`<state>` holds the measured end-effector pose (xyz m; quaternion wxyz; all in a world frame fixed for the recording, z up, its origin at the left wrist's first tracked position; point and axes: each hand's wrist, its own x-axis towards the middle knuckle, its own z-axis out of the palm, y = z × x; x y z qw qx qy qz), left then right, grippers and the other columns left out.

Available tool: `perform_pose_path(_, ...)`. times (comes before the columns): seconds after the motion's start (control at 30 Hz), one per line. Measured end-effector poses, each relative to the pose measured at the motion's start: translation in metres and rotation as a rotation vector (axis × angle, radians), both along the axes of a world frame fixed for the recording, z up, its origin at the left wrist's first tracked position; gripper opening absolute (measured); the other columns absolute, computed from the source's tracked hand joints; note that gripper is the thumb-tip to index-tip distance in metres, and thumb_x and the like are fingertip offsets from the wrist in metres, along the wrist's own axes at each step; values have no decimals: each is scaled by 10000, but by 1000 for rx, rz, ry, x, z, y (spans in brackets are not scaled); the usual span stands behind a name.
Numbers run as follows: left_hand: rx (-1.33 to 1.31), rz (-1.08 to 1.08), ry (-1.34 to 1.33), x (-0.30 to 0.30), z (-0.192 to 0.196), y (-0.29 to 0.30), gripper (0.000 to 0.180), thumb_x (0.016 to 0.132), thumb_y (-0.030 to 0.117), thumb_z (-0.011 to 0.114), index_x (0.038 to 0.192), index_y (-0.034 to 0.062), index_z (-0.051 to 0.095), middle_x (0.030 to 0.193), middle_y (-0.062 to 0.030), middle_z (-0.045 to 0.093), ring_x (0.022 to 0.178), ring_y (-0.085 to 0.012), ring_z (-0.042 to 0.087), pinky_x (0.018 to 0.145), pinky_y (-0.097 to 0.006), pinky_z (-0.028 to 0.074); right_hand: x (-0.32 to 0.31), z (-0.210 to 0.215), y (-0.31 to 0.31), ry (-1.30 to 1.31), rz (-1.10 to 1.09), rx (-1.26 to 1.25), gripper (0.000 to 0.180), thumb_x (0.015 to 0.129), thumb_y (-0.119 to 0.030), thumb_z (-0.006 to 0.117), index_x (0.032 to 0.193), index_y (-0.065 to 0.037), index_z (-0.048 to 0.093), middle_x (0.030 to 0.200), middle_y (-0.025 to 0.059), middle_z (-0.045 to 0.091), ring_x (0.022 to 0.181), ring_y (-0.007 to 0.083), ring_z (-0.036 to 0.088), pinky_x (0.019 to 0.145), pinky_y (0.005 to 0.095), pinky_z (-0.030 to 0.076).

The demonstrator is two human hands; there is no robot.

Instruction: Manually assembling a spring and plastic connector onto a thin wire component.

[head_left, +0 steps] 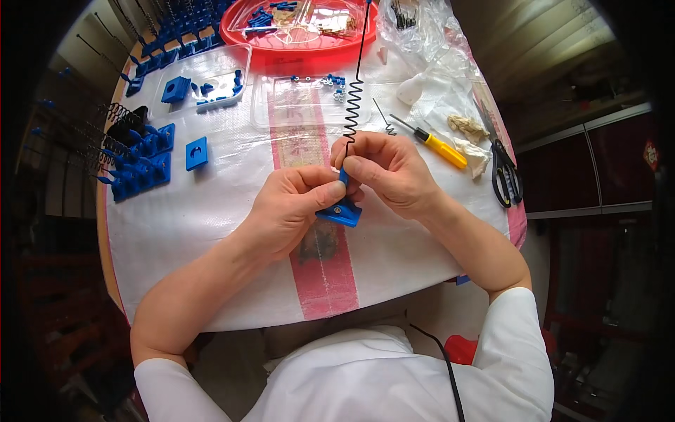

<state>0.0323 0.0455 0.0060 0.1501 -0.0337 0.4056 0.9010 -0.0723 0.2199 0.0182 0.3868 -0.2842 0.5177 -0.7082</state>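
Near the middle of the table both hands meet at one small assembly. My left hand point(285, 207) is closed, its thumb and fingers pinching the narrow blue stem above a flat blue base point(341, 213) with a metal screw-like spot. A black coiled wire point(353, 105) rises from that stem, its zigzag coils upright and a straight length running up past the red tray. My right hand point(397, 172) pinches the wire's lower end where it meets the stem. The fingertips partly hide the joint, so how far the wire sits inside cannot be seen.
A blue square part point(197, 153) lies left, beside rows of blue bases with wires point(144, 165). Clear plastic trays point(264, 105) hold small parts; a red tray point(295, 50) stands behind. Right lie a yellow screwdriver point(444, 150), black-handled scissors point(505, 176) and a plastic bag point(436, 63).
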Motion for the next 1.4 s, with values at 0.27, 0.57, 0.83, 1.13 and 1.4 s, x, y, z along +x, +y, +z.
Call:
perform_pose_path(0.27,16,10,-12,1,0,0,249,941,108,633,1110,-74,631,1008,-139,686,918,-186,680,833,-306,561,2,2,-1,-5,-21,28,105,955,-100,598,984,0,619,999,33,592,716,73,579,598,217,482)
perform_pose_path(0.57,14,1,-1,1,0,1,240,938,105,636,1101,-71,638,1003,-134,689,898,-179,678,829,-305,560,2,3,-1,13,-26,38,117,950,-111,610,975,3,617,990,31,587,710,68,576,593,209,483)
perform_pose_path(0.83,10,-2,-1,0,0,1,244,934,115,646,1101,-62,642,993,-122,693,884,-164,679,813,-294,563,2,2,-1,8,-41,53,155,937,-153,643,990,-8,634,841,-3,630,718,64,602,621,221,504)
perform_pose_path(1.13,4,-2,-16,-1,0,1,238,935,112,646,1100,-59,642,992,-118,696,885,-161,680,814,-290,565,2,2,0,12,-35,45,143,947,-145,629,984,-7,622,893,9,599,715,61,571,624,210,483)
perform_pose_path(1.4,3,18,-37,1,-1,1,242,929,115,651,1097,-60,643,984,-110,695,876,-153,679,805,-284,563,3,2,-2,-23,-23,36,101,948,-93,604,980,2,619,1015,51,574,773,66,564,634,190,474)
